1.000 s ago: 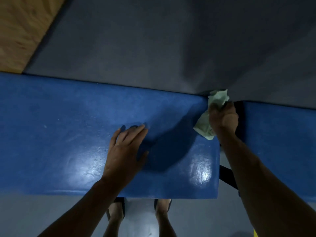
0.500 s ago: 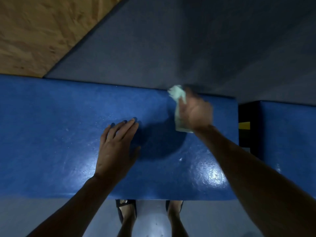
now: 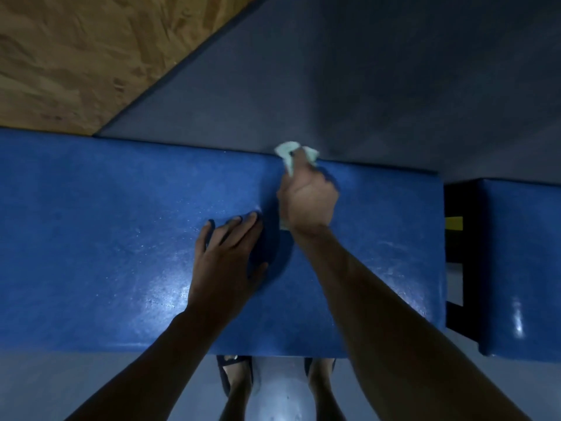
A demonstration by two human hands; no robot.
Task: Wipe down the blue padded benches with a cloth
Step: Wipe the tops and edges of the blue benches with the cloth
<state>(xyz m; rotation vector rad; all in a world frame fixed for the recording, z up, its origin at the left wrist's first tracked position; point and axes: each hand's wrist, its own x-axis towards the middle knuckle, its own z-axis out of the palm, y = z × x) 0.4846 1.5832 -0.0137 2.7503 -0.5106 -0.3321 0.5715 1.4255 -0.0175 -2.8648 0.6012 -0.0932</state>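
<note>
- Cloth (image 3: 296, 153): 1 pale green rag, bunched, sitting at the far edge of the near bench (image 3: 106, 238), right where the blue pad meets the grey mat (image 3: 364, 86) behind it. A bit of it also pokes out below the wrist.
- Right hand (image 3: 309, 199): fingers curled round the cloth, grasping it and pressing it down on the pad. Most of the rag is hidden under the hand.
- Left hand (image 3: 226, 262): flat on the bench, fingers straight, holding nothing, just beside the right hand on its left and nearer the person.
- Key relation: the bench's long axis runs left to right across the view. The cloth is at the far edge, somewhat right of the middle of what shows. A long stretch of pad lies to the left of it, a shorter one to the right, up to the bench's end.
- Judgement: the next stroke probably goes along that long axis or back toward the person; the left hand lies in the way of a leftward sweep.
- Count: 2 blue benches in view, the second bench (image 3: 522, 268) at the right across a dark gap (image 3: 455, 284); 1 cloth; 2 hands; 2 feet (image 3: 236, 378) on the floor below.
</note>
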